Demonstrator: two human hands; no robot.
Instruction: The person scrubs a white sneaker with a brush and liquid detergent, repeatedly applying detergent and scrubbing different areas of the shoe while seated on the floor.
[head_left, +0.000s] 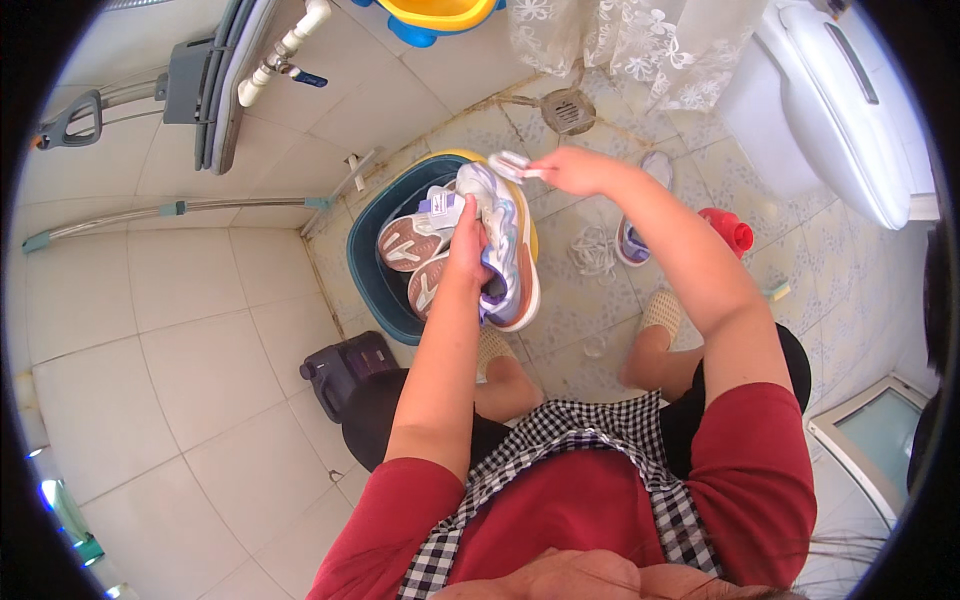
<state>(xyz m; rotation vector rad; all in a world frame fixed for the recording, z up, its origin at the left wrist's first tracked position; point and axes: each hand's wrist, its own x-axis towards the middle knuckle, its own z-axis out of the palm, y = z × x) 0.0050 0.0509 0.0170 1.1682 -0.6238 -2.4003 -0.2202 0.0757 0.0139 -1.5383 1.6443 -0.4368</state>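
Note:
My left hand (471, 251) grips a white and purple sneaker (506, 247) by its upper, over the right side of a dark teal plastic basin (367, 300). In my right hand (574, 171) is a small white scrub brush (512, 166), close to the sneaker's toe; whether its bristles touch the shoe I cannot tell. More shoes with brown and white soles (409, 244) lie in the basin. To the right, on the floor, are a bundle of white shoelaces (594, 253) and another purple and white sneaker (634, 241), partly hidden by my right forearm.
A red plastic bottle (727, 229) and a small brush (778, 291) lie right of my forearm. A dark jug (349, 371) stands by the left wall. Ahead are a floor drain (568, 112), a lace curtain (637, 45) and a white toilet (825, 97). A pipe valve (281, 64) juts from the wall.

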